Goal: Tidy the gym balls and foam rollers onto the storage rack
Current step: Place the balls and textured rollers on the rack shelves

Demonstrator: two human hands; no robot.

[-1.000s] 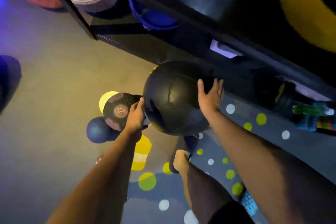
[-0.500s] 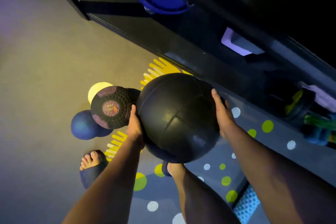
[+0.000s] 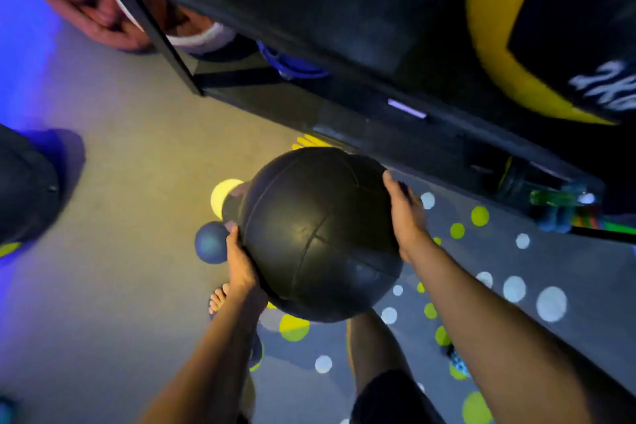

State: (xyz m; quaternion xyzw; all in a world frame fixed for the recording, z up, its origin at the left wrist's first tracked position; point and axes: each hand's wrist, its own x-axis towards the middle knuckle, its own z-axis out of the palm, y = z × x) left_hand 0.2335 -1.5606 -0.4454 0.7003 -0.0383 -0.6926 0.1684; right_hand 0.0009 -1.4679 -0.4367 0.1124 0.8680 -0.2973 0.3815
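Note:
A large black medicine ball (image 3: 320,234) hangs in front of me above the floor. My left hand (image 3: 239,262) presses its left side and my right hand (image 3: 404,213) presses its right side. The black storage rack (image 3: 344,55) runs across the top and right. On it sit a yellow-and-black ball (image 3: 499,45) marked 2kg, a blue item (image 3: 292,62) and a reddish ball (image 3: 79,0). A small dark blue ball (image 3: 210,243) lies on the floor; a textured dark ball (image 3: 230,208) beside it is mostly hidden behind the black ball.
The floor is grey with yellow, green and white dots (image 3: 516,286) on the right. A dark round object (image 3: 24,182) sits at the left edge. My bare foot (image 3: 218,298) stands below the blue ball. Small coloured items (image 3: 564,206) sit low on the rack's right.
The black ball has risen and come closer to me, now covering most of the textured ball. The view has tilted up, showing more of the rack and the yellow ball.

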